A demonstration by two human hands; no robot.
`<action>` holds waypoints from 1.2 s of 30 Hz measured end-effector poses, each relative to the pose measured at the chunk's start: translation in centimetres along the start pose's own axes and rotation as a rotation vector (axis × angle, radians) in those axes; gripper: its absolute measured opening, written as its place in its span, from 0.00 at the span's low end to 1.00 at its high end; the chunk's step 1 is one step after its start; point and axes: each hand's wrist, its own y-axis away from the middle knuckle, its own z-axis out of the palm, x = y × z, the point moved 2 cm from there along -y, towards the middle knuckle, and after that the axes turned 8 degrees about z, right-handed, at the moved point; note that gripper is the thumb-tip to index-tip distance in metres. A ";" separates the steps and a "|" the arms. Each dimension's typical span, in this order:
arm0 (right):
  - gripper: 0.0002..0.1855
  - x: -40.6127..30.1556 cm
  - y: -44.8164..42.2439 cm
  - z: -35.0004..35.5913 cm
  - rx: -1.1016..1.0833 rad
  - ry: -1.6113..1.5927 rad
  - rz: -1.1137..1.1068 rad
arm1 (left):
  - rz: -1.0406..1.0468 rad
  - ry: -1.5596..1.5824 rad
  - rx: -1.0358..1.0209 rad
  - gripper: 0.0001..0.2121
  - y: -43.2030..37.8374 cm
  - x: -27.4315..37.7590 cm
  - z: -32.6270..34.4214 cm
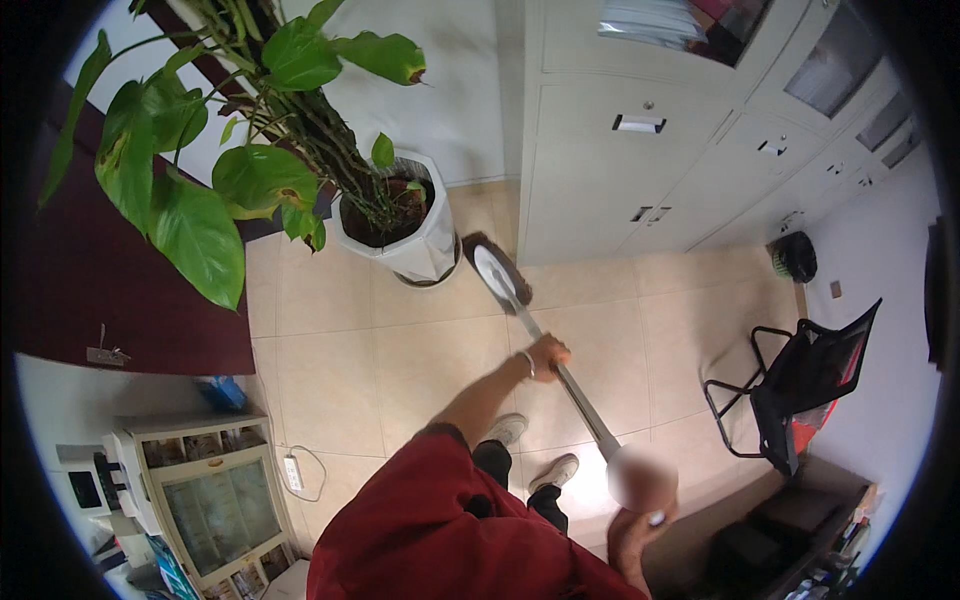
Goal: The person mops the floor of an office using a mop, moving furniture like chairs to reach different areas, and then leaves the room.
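A flat mop [495, 271] with a white oval plate and a dark brown fringe rests on the tiled floor, between the potted plant and the metal cabinet. Its long metal handle [583, 405] slants back towards my body. My left hand [549, 358], with a bracelet at the wrist, is wrapped around the lower part of the handle. At the handle's upper end is my right hand [637, 521], closed around it. A blurred patch covers part of that hand and the handle there.
A white faceted pot [420, 247] holds a tall leafy plant [196, 225] beside the mop. Light grey cabinets [600, 180] line the far wall. A black mesh chair [787, 382] and a lined waste bin [795, 256] stand right. Left are a power strip [292, 472] and a glazed cabinet [217, 502].
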 end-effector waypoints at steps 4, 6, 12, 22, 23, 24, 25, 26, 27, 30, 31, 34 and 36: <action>0.17 -2.7 0.1 -3.5 0.089 -0.069 0.002 | -0.099 -0.041 0.017 0.08 -0.1 5.4 4.1; 0.15 -2.4 0.3 -4.9 0.062 -0.159 0.000 | -0.210 -0.003 -0.037 0.07 0.9 7.8 3.6; 0.18 0.9 0.2 -1.9 0.015 -0.412 0.199 | -0.465 -0.140 -0.126 0.08 9.5 8.9 0.8; 0.08 5.3 6.6 10.1 -0.960 -0.384 0.029 | -0.722 -0.544 0.363 0.11 34.0 4.0 -2.8; 0.09 4.4 6.1 9.7 -1.024 -0.373 0.024 | -0.687 -0.514 0.612 0.12 31.5 5.8 -3.3; 0.12 2.7 6.2 8.9 -1.076 -0.473 -0.104 | -0.704 -0.195 0.954 0.15 32.9 5.4 -2.3; 0.15 1.4 6.1 7.4 -1.166 -0.462 -0.154 | -0.685 -0.042 1.079 0.14 33.2 4.9 -1.1; 0.16 0.7 6.2 5.9 -1.192 -0.467 -0.229 | -0.658 0.118 1.203 0.14 32.8 4.4 0.0; 0.17 0.8 6.3 3.9 -1.193 -0.448 -0.295 | -0.647 -0.055 1.082 0.14 29.8 5.2 1.5; 0.17 0.8 8.2 -2.1 -1.168 -0.375 -0.348 | -0.449 -0.267 0.823 0.12 22.7 8.7 5.5; 0.16 0.6 8.9 -4.1 -1.159 -0.347 -0.343 | -0.357 -0.274 0.743 0.11 20.6 10.3 6.8; 0.14 0.4 10.9 -10.7 -0.957 -0.285 -0.418 | -0.331 -0.217 0.544 0.10 13.6 14.8 10.8; 0.13 0.4 12.9 -14.9 -0.794 -0.241 -0.453 | -0.174 -0.167 0.482 0.10 10.1 16.7 14.7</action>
